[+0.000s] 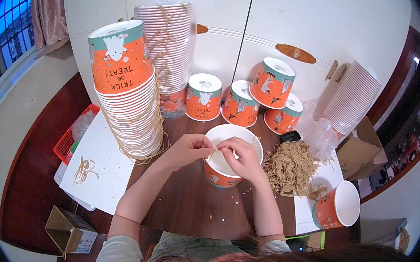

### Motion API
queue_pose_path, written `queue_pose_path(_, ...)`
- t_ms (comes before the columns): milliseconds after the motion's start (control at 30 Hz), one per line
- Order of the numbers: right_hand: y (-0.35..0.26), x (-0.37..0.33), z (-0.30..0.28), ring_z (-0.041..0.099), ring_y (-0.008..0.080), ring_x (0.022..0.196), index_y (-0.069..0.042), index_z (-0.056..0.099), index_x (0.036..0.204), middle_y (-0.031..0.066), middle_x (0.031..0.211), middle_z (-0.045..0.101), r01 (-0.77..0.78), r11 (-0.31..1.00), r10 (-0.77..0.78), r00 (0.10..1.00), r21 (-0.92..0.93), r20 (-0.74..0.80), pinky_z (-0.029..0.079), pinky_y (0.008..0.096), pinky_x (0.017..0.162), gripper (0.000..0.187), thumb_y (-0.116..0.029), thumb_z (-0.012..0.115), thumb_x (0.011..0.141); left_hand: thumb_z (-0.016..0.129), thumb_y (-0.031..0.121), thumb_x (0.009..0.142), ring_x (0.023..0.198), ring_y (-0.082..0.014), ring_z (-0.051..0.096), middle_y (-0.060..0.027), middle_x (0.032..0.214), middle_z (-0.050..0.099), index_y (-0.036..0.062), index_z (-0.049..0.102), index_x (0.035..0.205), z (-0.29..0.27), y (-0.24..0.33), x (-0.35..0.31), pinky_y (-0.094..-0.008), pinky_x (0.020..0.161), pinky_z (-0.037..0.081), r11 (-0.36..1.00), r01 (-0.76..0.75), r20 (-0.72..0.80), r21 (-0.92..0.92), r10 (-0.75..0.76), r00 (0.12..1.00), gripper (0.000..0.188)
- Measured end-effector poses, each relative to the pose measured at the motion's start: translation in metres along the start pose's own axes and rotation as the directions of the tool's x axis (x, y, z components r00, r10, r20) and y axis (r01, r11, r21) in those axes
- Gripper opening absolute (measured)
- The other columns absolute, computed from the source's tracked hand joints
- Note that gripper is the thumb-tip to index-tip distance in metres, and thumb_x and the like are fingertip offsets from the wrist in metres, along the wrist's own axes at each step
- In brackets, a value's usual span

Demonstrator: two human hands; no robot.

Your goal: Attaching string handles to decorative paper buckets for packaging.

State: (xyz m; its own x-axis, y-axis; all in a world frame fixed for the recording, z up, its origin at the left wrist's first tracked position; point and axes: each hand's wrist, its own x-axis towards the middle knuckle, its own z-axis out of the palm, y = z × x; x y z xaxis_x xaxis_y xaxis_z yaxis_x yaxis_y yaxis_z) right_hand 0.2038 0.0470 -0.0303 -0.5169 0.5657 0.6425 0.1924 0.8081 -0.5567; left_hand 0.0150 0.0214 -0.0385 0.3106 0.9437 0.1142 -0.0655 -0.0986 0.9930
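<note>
An orange paper bucket (219, 178) with a white inside and a teal band at its base stands upright on the table in front of me. Over its open mouth, my left hand (191, 151) pinches what looks like a thin tan cord (211, 156). My right hand (242, 158) meets it there, thumb and fingers closed on the same cord. Both sets of fingertips nearly touch, and they hide most of the strand. To the right of the bucket lies a tangled heap of tan cords (292, 170).
At left rises a tall stack of nested buckets (129, 107) hung with cords; behind it stands a bagged stack (170, 50). Several upside-down buckets (203, 105) line the back. One bucket (332, 208) lies tilted at the right edge, near another leaning stack (352, 97) and a cardboard box (359, 152).
</note>
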Motion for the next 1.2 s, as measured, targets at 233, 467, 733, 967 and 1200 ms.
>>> queue_pose_path(233, -0.0004, 0.0004, 0.0013, 0.051, 0.0117, 0.061, -0.004, 0.061, 0.081, 0.0037, 0.072, 0.058, -0.013, 1.000, 0.013, 1.000, -0.014, -0.001, 0.041, 0.0234, 0.054, 0.012, -0.009, 0.066, 0.071, 0.059, 0.007, 0.077, 0.065, -0.0029, 0.049, 0.0018, 0.072, 0.056, 0.0028, 0.057, 0.083, 0.0023, 0.0000, 0.0002, -0.0174, 0.058, 0.039, 1.000, -0.028, -0.012, 0.012, 0.028, 1.000, 0.007)
queue_pose_path(467, -0.0004, 0.0030, 0.0013, 0.054, 0.0137, 0.066, -0.004, 0.061, 0.078, 0.0041, 0.074, 0.059, 0.085, 0.996, -0.086, 0.996, -0.020, -0.023, 0.043, 0.0243, 0.056, 0.011, -0.006, 0.068, 0.069, 0.060, 0.007, 0.077, 0.066, -0.0031, 0.049, 0.0011, 0.073, 0.057, 0.0021, 0.058, 0.084, 0.0021, -0.0012, -0.0003, -0.0174, 0.058, 0.039, 1.000, 0.004, -0.013, 0.002, -0.003, 1.000, 0.009)
queue_pose_path(733, -0.0011, 0.0009, 0.0003, 0.055, 0.0149, 0.067, -0.004, 0.059, 0.079, 0.0045, 0.075, 0.059, 0.026, 0.999, -0.026, 1.000, -0.019, 0.001, 0.041, 0.0241, 0.055, 0.006, -0.006, 0.062, 0.074, 0.060, 0.008, 0.078, 0.066, -0.0035, 0.050, 0.0011, 0.074, 0.057, 0.0016, 0.059, 0.084, 0.0021, -0.0025, -0.0003, -0.0179, 0.059, 0.040, 1.000, 0.001, -0.019, -0.008, -0.001, 1.000, 0.009)
queue_pose_path(967, 0.0018, -0.0012, 0.0002, 0.055, 0.0188, 0.068, -0.004, 0.056, 0.084, 0.0074, 0.079, 0.058, -0.067, 0.998, 0.067, 0.998, 0.009, 0.000, 0.043, 0.0274, 0.059, 0.009, -0.008, 0.059, 0.076, 0.059, 0.007, 0.078, 0.066, -0.0032, 0.050, 0.0013, 0.074, 0.057, 0.0015, 0.059, 0.084, 0.0025, -0.0014, 0.0002, -0.0178, 0.058, 0.039, 1.000, -0.009, -0.008, -0.008, 0.009, 1.000, 0.009)
queue_pose_path(1200, -0.0001, 0.0043, -0.0037, 0.055, 0.0136, 0.071, -0.004, 0.061, 0.085, 0.0037, 0.082, 0.060, 0.144, 0.988, -0.145, 0.989, 0.047, 0.009, 0.043, 0.0251, 0.059, 0.019, -0.005, 0.068, 0.068, 0.059, 0.007, 0.078, 0.066, -0.0033, 0.050, 0.0007, 0.074, 0.057, 0.0012, 0.059, 0.085, 0.0024, -0.0019, 0.0004, -0.0177, 0.058, 0.039, 1.000, -0.004, -0.005, -0.003, 0.004, 1.000, 0.009)
